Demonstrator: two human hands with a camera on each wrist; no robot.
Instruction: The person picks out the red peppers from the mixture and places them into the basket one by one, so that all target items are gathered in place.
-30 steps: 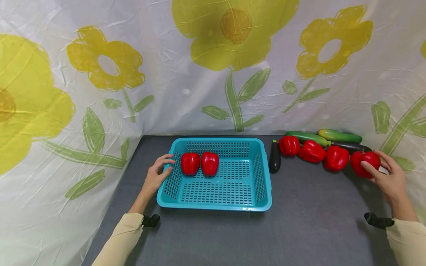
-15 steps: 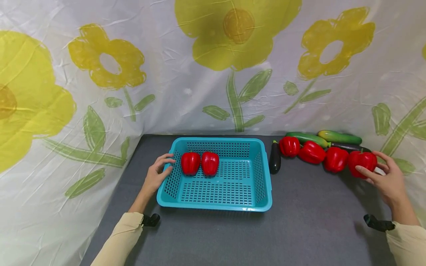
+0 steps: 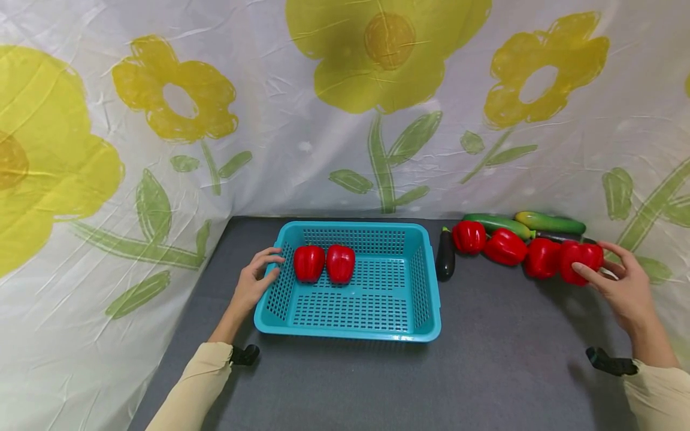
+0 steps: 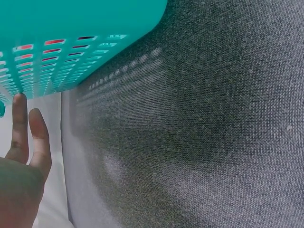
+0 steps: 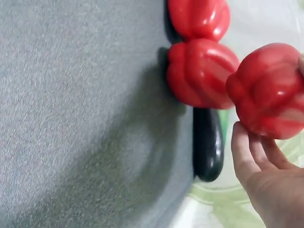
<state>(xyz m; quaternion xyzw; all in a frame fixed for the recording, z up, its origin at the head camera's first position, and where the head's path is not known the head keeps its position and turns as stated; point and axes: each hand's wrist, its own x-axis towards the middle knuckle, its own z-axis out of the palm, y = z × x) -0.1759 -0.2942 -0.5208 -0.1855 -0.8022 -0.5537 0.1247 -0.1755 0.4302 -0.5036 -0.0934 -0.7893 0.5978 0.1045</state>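
Note:
At the right, my right hand (image 3: 625, 281) grips a red bell pepper (image 3: 580, 262) between thumb and fingers. In the right wrist view this bell pepper (image 5: 270, 92) is held up off the table, with fingertips against its side. It overlaps another red bell pepper (image 3: 541, 258) in the head view. My left hand (image 3: 256, 278) is at the left rim of a turquoise perforated basket (image 3: 345, 336). The left wrist view has straight fingers (image 4: 20, 123), one tip touching or very near the basket wall. Inside the basket lie two red bell peppers (image 3: 309, 264) side by side.
Two more red bell peppers (image 3: 505, 246) lie in the row at the back right. Behind them are a cucumber (image 3: 493, 222), a yellow-green vegetable (image 3: 550, 222) and a dark eggplant (image 5: 208, 147). A small eggplant (image 3: 445, 254) lies beside the basket. A flowered cloth (image 3: 269, 120) hangs behind.
My right hand has moved a little to the left with the bell pepper, which has come nearer the others in the row. The left hand and the basket have stayed in place.

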